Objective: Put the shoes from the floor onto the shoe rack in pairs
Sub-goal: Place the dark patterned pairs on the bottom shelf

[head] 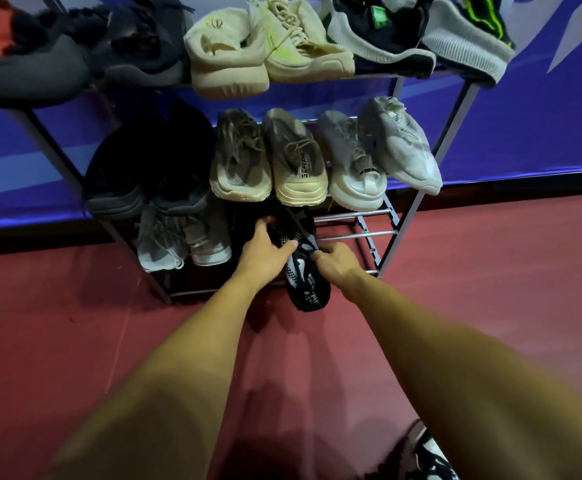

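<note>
A black mesh shoe (303, 268) with white markings lies half on the bottom shelf of the shoe rack (372, 233), its heel sticking out over the floor. My left hand (265, 251) grips its front part, thumb across the mesh. My right hand (338, 263) pinches the shoe's right side near the opening. A second dark shoe (244, 220) seems to lie just left of it on the same shelf, mostly in shadow. Another black and white shoe (428, 459) lies on the floor at the bottom right.
The top and middle shelves are full of shoe pairs: black, beige (268, 157) and white (379, 154). A grey pair (182, 237) fills the bottom shelf's left. Bare bars show at the bottom shelf's right. A blue banner (542, 109) hangs behind; the floor (490, 271) is red.
</note>
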